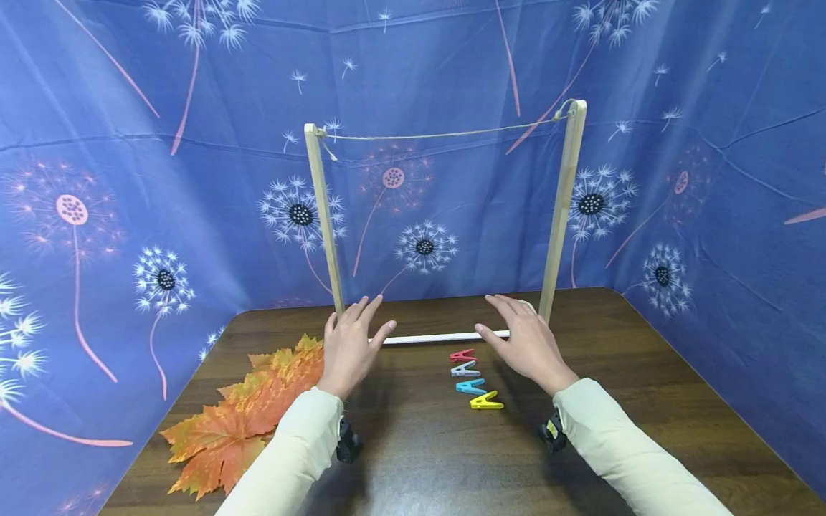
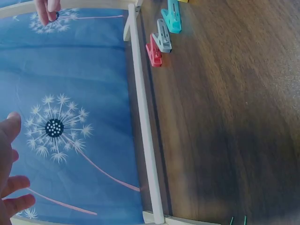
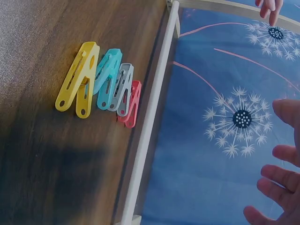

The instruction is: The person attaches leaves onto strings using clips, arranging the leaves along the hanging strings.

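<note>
My left hand (image 1: 353,347) hovers near the left post of a wooden frame (image 1: 325,215), fingers extended and holding nothing. On the other side my right hand (image 1: 525,339) is likewise spread, close to the right post. Between the hands, four-colour clothespins lie in a column on the table: a red clothespin (image 1: 462,355), a grey clothespin (image 1: 465,369), a blue clothespin (image 1: 471,387) and a yellow clothespin (image 1: 487,401). In the right wrist view the yellow clothespin (image 3: 78,79) looks nearest. A string (image 1: 439,135) is tied between the post tops. Orange maple leaves (image 1: 239,423) lie left of my left hand.
A white rod (image 1: 439,337) joins the posts low down, behind the clothespins. The brown wooden table (image 1: 419,466) meets a blue dandelion-print cloth (image 1: 226,215) at the back and sides. My forearms cross the table's front.
</note>
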Demonstrator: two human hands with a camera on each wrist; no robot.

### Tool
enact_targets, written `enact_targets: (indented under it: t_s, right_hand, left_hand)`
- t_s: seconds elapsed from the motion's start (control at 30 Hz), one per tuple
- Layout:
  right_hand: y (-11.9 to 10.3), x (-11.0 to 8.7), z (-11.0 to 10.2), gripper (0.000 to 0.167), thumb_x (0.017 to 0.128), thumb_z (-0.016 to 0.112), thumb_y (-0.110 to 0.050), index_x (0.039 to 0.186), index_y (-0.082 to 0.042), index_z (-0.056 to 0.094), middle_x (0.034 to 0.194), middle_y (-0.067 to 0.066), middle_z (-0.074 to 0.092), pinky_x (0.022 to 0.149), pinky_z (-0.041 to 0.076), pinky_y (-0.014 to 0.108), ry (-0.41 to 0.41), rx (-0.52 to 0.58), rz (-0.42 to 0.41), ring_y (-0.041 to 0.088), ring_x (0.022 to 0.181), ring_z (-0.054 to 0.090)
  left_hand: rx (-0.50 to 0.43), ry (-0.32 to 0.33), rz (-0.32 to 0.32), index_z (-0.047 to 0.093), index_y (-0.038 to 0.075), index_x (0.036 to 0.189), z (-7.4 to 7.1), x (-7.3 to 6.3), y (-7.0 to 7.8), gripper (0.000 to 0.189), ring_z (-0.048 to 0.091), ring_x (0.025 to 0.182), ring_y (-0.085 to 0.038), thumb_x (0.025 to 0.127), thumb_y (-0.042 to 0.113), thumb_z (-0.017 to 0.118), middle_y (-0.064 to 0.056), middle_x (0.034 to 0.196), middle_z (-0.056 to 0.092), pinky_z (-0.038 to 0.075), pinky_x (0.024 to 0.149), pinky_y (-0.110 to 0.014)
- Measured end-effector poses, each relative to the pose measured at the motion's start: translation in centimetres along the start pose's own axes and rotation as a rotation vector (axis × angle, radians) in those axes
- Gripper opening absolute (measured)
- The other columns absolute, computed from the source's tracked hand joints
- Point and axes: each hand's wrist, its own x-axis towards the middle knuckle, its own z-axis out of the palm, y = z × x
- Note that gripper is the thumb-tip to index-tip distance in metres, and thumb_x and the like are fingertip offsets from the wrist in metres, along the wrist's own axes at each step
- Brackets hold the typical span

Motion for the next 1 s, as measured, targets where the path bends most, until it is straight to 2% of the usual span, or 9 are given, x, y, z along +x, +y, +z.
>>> enact_targets:
  t_s: [0.2, 0.37, 0.5, 0.6, 0.67, 0.73, 0.8, 0.9, 1.0]
  right_hand:
    - [0.4, -0.2, -0.4, 0.061, 0.098, 0.068, -0.039, 0.147, -0.007, 0.053, 0.146, 0.018, 0.054, 0.104, 0.039, 0.062, -0.033, 0.096, 0.026, 0.040, 0.135, 0.047]
    - [0.8, -0.3, -0.7, 0.060, 0.095, 0.072, -0.035, 0.145, -0.006, 0.054, 0.144, 0.020, 0.055, 0.105, 0.038, 0.063, -0.065, 0.192, 0.060, 0.043, 0.135, 0.046]
    - [1.1, -0.3, -0.8, 0.059, 0.092, 0.077, -0.030, 0.141, -0.003, 0.057, 0.136, 0.021, 0.061, 0.103, 0.042, 0.060, -0.074, 0.263, 0.083, 0.042, 0.125, 0.056]
    - [1.4, -0.3, -0.9, 0.056, 0.090, 0.080, -0.026, 0.137, -0.001, 0.061, 0.129, 0.021, 0.066, 0.099, 0.046, 0.058, -0.070, 0.314, 0.100, 0.042, 0.118, 0.062]
    - [1.5, -0.3, -0.9, 0.054, 0.089, 0.081, -0.024, 0.134, 0.000, 0.062, 0.126, 0.021, 0.067, 0.097, 0.047, 0.058, -0.070, 0.345, 0.103, 0.042, 0.116, 0.063]
    - [1.7, -0.4, -1.0, 0.053, 0.089, 0.081, -0.023, 0.132, 0.000, 0.063, 0.125, 0.021, 0.068, 0.096, 0.048, 0.058, -0.076, 0.364, 0.102, 0.042, 0.115, 0.064]
    - [1.8, -0.5, -0.9, 0.052, 0.088, 0.082, -0.022, 0.131, 0.001, 0.064, 0.124, 0.020, 0.068, 0.094, 0.049, 0.057, -0.081, 0.379, 0.097, 0.042, 0.114, 0.064]
    - [2.1, -0.7, -0.8, 0.049, 0.088, 0.081, -0.021, 0.130, 0.000, 0.065, 0.124, 0.017, 0.069, 0.092, 0.051, 0.055, -0.100, 0.393, 0.093, 0.040, 0.114, 0.064]
    - [2.2, -1.0, -0.7, 0.047, 0.089, 0.080, -0.021, 0.130, -0.002, 0.066, 0.125, 0.015, 0.069, 0.090, 0.051, 0.053, -0.137, 0.405, 0.097, 0.037, 0.114, 0.064]
  left_hand:
    - [-0.049, 0.047, -0.012, 0.061, 0.015, 0.142, -0.4, -0.1, -0.4, 0.054, 0.060, 0.124, -0.035, 0.096, 0.042, 0.069, -0.012, 0.135, 0.066, 0.035, 0.108, -0.059]
    - [-0.087, 0.053, -0.042, 0.064, 0.015, 0.139, -0.9, -0.3, -1.1, 0.051, 0.063, 0.119, -0.037, 0.095, 0.040, 0.071, -0.012, 0.130, 0.068, 0.037, 0.106, -0.058]
    - [-0.108, 0.040, -0.065, 0.066, 0.015, 0.137, -1.4, -0.4, -1.9, 0.051, 0.064, 0.116, -0.039, 0.094, 0.042, 0.072, -0.015, 0.129, 0.068, 0.038, 0.104, -0.059]
    - [-0.108, 0.033, -0.085, 0.067, 0.016, 0.136, -1.7, -0.5, -2.5, 0.051, 0.066, 0.108, -0.038, 0.094, 0.043, 0.071, -0.016, 0.117, 0.073, 0.040, 0.101, -0.058]
    - [-0.110, 0.031, -0.094, 0.067, 0.017, 0.136, -1.9, -0.7, -3.0, 0.050, 0.067, 0.094, -0.036, 0.094, 0.043, 0.072, -0.016, 0.100, 0.073, 0.043, 0.096, -0.057]
    - [-0.111, 0.031, -0.097, 0.068, 0.017, 0.135, -2.1, -0.9, -3.4, 0.049, 0.065, 0.084, -0.034, 0.093, 0.041, 0.073, -0.014, 0.093, 0.073, 0.044, 0.092, -0.056]
    - [-0.115, 0.038, -0.093, 0.070, 0.016, 0.133, -2.2, -1.1, -3.8, 0.047, 0.066, 0.082, -0.033, 0.092, 0.040, 0.075, -0.014, 0.094, 0.074, 0.047, 0.089, -0.055]
    - [-0.122, 0.050, -0.082, 0.072, 0.015, 0.128, -2.4, -1.5, -4.4, 0.045, 0.069, 0.082, -0.031, 0.091, 0.039, 0.077, -0.012, 0.108, 0.076, 0.050, 0.082, -0.053]
    - [-0.130, 0.046, -0.076, 0.074, 0.014, 0.126, -2.6, -1.9, -5.0, 0.042, 0.071, 0.086, -0.030, 0.090, 0.037, 0.078, -0.012, 0.110, 0.076, 0.053, 0.076, -0.052]
